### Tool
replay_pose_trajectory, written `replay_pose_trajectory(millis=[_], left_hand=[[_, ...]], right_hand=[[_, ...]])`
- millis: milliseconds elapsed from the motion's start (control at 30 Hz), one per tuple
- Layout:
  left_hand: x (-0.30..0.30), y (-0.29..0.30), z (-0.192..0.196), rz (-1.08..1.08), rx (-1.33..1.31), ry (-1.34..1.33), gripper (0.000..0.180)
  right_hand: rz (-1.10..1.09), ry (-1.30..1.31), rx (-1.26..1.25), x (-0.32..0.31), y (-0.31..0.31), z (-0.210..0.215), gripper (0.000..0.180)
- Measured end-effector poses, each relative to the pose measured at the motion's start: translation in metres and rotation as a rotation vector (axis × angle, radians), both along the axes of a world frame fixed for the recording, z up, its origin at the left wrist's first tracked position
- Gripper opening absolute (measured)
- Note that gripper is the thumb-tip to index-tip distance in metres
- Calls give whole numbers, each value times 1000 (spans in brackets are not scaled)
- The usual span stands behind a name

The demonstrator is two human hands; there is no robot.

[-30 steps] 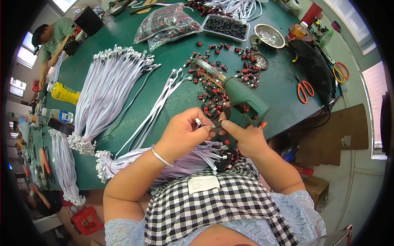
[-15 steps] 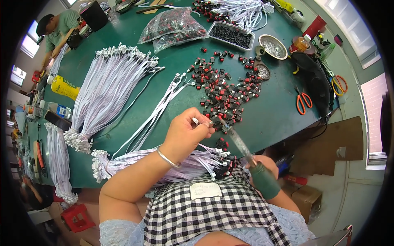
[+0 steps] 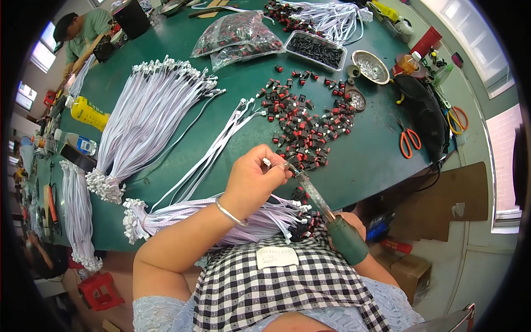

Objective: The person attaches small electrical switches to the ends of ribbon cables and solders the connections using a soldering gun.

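My left hand (image 3: 255, 172) is closed in a pinch over the near edge of the bench. A small white connector (image 3: 267, 162) pokes out between its fingers; whatever else lies at the fingertips is too small to make out. Wrapped round the green handle of a soldering iron (image 3: 316, 196), my right hand (image 3: 354, 222) is partly hidden behind that handle. The iron's tip meets the left fingertips. Just beyond them spreads a loose pile of small black and red switches (image 3: 301, 119). Beneath my left forearm lies a bundle of white cables (image 3: 182, 220).
A large white cable bundle (image 3: 149, 119) and a few loose cables (image 3: 218, 146) lie to the left. Farther back are bagged switches (image 3: 238, 36), a tray of black parts (image 3: 315, 51) and a metal bowl (image 3: 370, 66). Orange-handled scissors (image 3: 409, 141) lie right. A co-worker (image 3: 83, 33) sits far left.
The soldering iron has shifted left, and its tip has come closer to the left fingertips. My right hand moved left with it. My left hand has hardly moved.
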State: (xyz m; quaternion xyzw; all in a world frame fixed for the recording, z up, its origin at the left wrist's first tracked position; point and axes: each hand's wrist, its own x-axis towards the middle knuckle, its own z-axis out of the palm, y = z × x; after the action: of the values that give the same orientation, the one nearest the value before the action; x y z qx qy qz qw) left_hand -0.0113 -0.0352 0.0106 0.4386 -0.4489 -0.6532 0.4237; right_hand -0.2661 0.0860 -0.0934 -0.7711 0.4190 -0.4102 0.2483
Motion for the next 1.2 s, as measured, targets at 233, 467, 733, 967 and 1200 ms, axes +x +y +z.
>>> replay_pose_trajectory(millis=[233,467,733,967,1200], left_hand=[[-3,0,0,7,-37,-21,3],[-2,3,0,11,-62,-25,3],[0,3,1,13,-49,-21,4],[1,8,10,-58,-30,-81,6],[1,20,10,-73,-158,-66,4]], right_hand=[[10,-38,61,-7,10,-28,47],[-203,-25,718,17,12,26,28],[-223,6,256,24,12,29,13],[-146,-587,509,26,-40,76,32],[-51,-800,776,76,-93,113,40]])
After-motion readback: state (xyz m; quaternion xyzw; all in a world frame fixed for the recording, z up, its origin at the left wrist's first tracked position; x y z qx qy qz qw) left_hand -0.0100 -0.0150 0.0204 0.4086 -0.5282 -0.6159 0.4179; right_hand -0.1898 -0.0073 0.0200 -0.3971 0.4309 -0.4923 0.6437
